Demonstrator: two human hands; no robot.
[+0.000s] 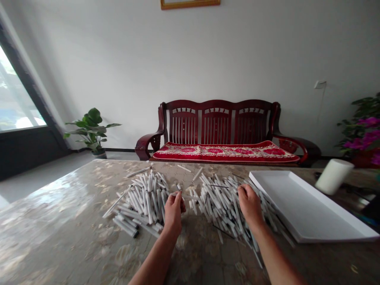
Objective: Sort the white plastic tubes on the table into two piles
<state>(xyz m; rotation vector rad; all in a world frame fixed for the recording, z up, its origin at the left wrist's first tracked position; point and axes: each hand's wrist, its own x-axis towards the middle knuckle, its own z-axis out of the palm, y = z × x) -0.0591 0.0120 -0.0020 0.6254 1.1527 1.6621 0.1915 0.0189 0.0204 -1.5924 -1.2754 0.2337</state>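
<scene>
Two heaps of slim whitish tubes, some with black ends like pen barrels, lie on the table. My left hand [174, 209] is closed in a pinch beside the right edge of the left heap [145, 198]. A thin white tube seems to be at its fingertips, partly hidden by the fingers. Over the right heap [219, 202], my right hand [249, 202] is closed with its fingers curled down at the tubes. What those fingers hold, if anything, is hidden. A few thin black rods lie among the tubes of the right heap.
A shallow white tray [308, 209] stands right of the right heap. Behind it is a white roll [334, 176] near dark items. The patterned table [74, 237] ends before a red wooden bench [216, 122]. Loose tubes [184, 168] lie toward the far edge.
</scene>
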